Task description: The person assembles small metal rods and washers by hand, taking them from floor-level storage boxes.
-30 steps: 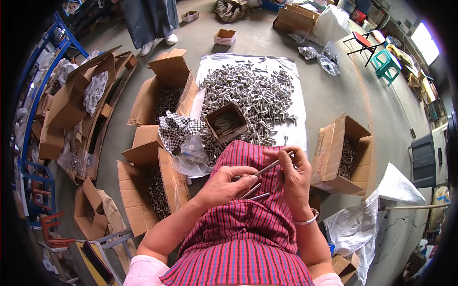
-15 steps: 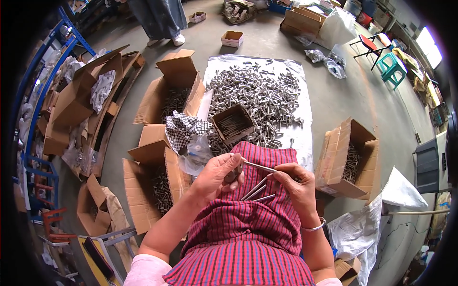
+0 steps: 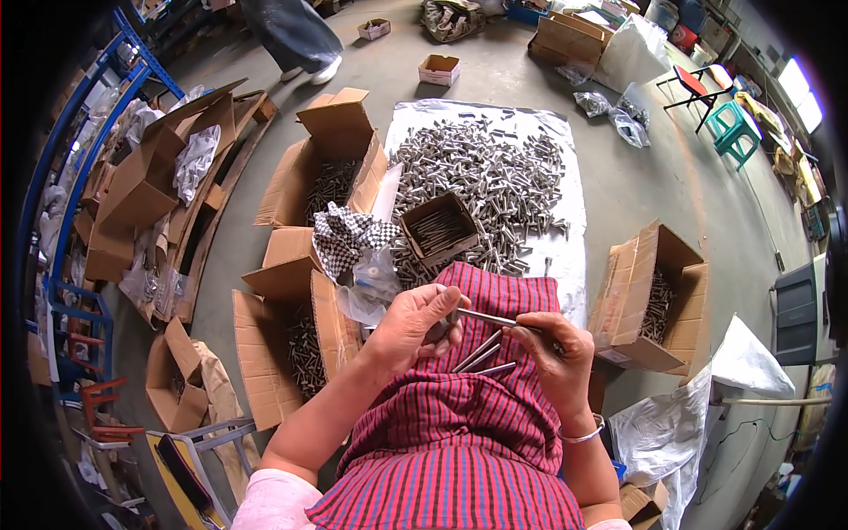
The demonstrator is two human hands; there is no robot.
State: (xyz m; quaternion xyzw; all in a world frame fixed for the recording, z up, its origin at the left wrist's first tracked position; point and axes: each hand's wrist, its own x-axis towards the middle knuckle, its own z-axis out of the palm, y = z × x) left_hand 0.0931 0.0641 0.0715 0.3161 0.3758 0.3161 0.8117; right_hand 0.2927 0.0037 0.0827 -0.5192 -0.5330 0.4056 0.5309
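Note:
Over my lap, a thin metal rod (image 3: 487,317) runs between my two hands. My left hand (image 3: 408,329) is closed around its left end, with a grey metal piece partly hidden in the fingers. My right hand (image 3: 562,355) pinches the rod's other end between thumb and fingers. Below, several loose metal rods (image 3: 480,357) rest on my striped apron (image 3: 442,424). Beyond my knees, a small cardboard box (image 3: 462,246) holding similar rods sits on the edge of a heap of metal bolt-like parts (image 3: 486,172).
The heap lies on a white sheet (image 3: 576,238). Cardboard boxes of metal parts stand at the left (image 3: 265,353) and right (image 3: 618,305). A checkered cloth (image 3: 340,234) lies by the left boxes. Farther off are a green stool (image 3: 735,128) and a person's legs (image 3: 296,40).
The rod tilts a little less steeply, and my right hand has turned slightly lower. The view has shifted slightly, and the person at the back has stepped.

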